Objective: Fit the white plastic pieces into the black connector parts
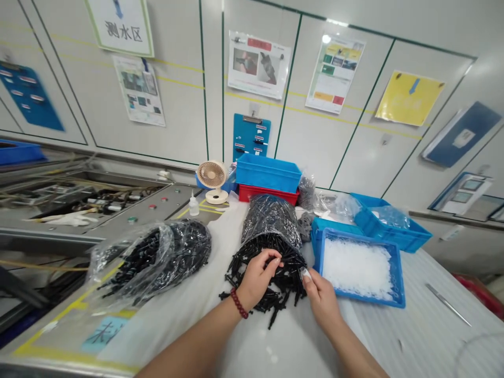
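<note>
Matt black plastic fittings (290, 275), glossy clear plastic bag (270, 219), smooth blue plastic tray (399, 273)

Bright overhead light leaves a soft shadow under the right hand (321, 299) and puts a small glare spot on the wall poster (334, 73), while wide-angle distortion bends the wall panels (366, 131) near the edges.

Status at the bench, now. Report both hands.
Left hand on black plastic parts. Right hand pinching small pale piece. Nothing blocking; blue tray of white parts alongside.
</note>
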Available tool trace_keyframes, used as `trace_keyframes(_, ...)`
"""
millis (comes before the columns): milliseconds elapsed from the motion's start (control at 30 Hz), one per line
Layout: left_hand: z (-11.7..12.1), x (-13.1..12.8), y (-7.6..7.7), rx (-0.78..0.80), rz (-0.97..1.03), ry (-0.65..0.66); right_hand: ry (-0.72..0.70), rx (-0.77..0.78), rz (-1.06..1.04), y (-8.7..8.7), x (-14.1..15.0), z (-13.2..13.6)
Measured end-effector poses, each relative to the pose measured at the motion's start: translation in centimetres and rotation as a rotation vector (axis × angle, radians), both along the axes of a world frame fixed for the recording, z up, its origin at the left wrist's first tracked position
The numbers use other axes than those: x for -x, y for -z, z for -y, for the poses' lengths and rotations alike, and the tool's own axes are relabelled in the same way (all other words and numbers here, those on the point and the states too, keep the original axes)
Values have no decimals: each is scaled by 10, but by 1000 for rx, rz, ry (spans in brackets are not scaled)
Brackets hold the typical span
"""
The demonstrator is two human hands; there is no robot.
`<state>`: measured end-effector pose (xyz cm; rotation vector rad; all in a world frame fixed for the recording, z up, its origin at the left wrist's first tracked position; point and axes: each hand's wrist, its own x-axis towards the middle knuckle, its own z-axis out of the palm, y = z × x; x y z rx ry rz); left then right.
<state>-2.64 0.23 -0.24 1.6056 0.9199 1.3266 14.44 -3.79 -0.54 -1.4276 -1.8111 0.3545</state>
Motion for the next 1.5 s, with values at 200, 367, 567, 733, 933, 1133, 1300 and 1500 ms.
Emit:
trace_keyframes(200, 7, 1, 0, -88, -116, 36, -19, 22, 35, -4, -6, 3)
trace_keyframes(367, 7, 4, 0, -159, -186, 21, -27, 33, 96, -5, -7, 2)
trace_keyframes(567, 9, 4, -3, -293, -284, 75, -4, 44, 233, -7, -6, 4)
trace_keyframes(733, 6, 5, -3, -451, -463, 168, 46, 51, 472, -10, -6, 6)
trace_keyframes(933, 4, 5, 1, -472, -600, 207, 50, 85, 644, -11, -3, 9)
trace_keyframes(1133, 4, 4, 2, -410, -659, 228, 80, 113, 693, -10, -1, 10)
trace_keyframes(1300, 4, 4, 0, -391, -651, 257, 87, 105, 684, -11, -1, 11)
trace_keyframes(1500, 1, 5, 1, -405, -603, 259, 51, 105, 651, -12, -1, 11)
